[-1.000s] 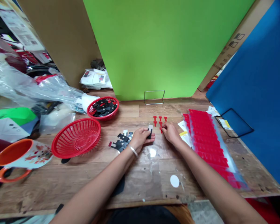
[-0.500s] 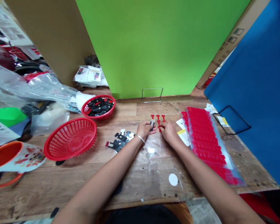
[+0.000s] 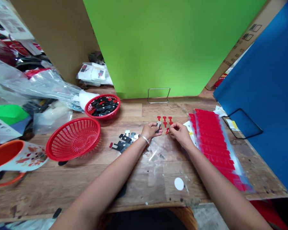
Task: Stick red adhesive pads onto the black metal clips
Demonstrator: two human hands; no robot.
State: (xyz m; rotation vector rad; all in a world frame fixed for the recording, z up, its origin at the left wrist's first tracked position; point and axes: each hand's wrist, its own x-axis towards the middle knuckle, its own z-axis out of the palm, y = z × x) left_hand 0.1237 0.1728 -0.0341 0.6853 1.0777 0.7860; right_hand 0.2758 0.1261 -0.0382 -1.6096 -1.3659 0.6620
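My left hand holds a small flat black piece with a pale grey end, gripped between thumb and fingers. My right hand is closed in a pinch on a small red T-shaped piece, which hangs tilted at its fingertips. Just beyond both hands, several more red T-shaped pieces lie in rows on the table. Left of my left wrist is a loose pile of flat black and grey pieces, one with a red end.
A red basket stands at the left, a smaller red basket of black pieces behind it. An orange-and-white mug is at far left. Sheets of red pieces lie right. A green panel and a blue panel stand behind.
My right hand has drawn a little to the right, and a red T-shaped piece now shows tilted at its fingertips. My left hand keeps the black piece. The view has shifted slightly.
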